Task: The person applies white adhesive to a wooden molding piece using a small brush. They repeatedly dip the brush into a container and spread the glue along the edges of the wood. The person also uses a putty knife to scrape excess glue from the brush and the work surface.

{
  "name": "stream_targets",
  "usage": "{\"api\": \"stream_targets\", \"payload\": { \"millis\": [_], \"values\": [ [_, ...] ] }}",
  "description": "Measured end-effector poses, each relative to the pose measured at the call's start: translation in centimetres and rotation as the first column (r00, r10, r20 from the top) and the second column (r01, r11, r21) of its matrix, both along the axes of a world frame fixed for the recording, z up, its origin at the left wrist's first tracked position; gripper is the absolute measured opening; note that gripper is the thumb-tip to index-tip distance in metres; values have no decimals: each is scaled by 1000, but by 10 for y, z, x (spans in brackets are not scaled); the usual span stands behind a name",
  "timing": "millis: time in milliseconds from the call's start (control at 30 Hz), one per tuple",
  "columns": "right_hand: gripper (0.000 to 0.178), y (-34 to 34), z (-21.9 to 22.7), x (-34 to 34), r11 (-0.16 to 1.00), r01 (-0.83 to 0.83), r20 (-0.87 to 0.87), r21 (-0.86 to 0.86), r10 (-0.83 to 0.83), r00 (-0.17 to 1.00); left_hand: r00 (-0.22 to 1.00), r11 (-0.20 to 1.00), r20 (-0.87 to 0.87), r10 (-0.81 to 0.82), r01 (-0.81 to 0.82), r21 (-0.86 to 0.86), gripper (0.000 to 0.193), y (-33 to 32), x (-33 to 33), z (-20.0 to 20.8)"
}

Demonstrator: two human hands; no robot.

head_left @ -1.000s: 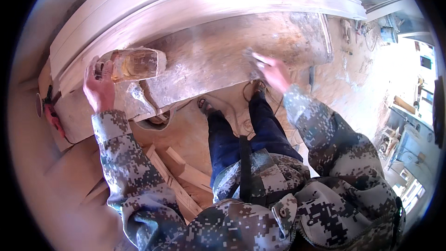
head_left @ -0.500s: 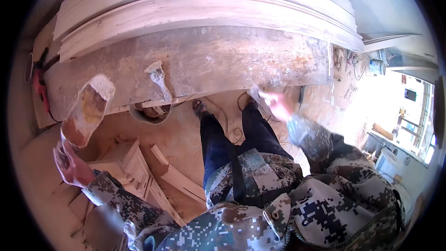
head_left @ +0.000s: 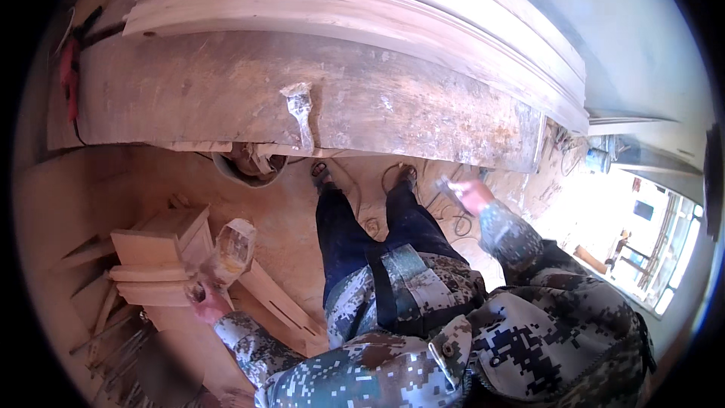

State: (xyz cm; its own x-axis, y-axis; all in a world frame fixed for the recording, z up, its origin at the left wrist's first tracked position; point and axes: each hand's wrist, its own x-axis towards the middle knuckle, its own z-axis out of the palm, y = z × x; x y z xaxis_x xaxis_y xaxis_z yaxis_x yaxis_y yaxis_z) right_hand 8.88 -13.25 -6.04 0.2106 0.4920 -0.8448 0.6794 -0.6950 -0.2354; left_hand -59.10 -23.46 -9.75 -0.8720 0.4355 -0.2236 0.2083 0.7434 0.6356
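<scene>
On the left, my left hand (head_left: 208,304) is closed around the lower end of a crusted plastic container (head_left: 232,248), open at its far end and smeared whitish and yellow-brown. It is held over the wooden pieces, apart from the bench. My right hand (head_left: 474,196) is closed on a small flat grey tool (head_left: 447,187), just off the bench's near edge; blur hides its exact kind. A paintbrush (head_left: 300,112) caked in white lies on the bench (head_left: 234,83) between the two hands, its handle toward me.
Long pale wooden mouldings (head_left: 317,11) lie along the bench's far side. A red power tool (head_left: 69,75) sits at its left end. Below the near edge stands a bucket (head_left: 253,175) holding scraps. Wooden pieces (head_left: 162,257) are stacked at lower left; cables (head_left: 359,204) lie near my feet.
My left hand has brought the container down and to the right, away from the bench edge. My right hand has moved slightly nearer to me. The view has turned, shifting the bench.
</scene>
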Motion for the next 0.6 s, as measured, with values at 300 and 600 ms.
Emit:
{"api": "stream_targets", "payload": {
  "millis": [300,600],
  "values": [
    [33,137,31,-89,813,473,-36,340,-491,870,996,960,-59,-70,51,-275,66,-16,33,-34],
    [33,78,13,-226,778,-156,-280,609,395,875,998,999,50,31,-30,-18,66,6,56,-30]
  ]
}}
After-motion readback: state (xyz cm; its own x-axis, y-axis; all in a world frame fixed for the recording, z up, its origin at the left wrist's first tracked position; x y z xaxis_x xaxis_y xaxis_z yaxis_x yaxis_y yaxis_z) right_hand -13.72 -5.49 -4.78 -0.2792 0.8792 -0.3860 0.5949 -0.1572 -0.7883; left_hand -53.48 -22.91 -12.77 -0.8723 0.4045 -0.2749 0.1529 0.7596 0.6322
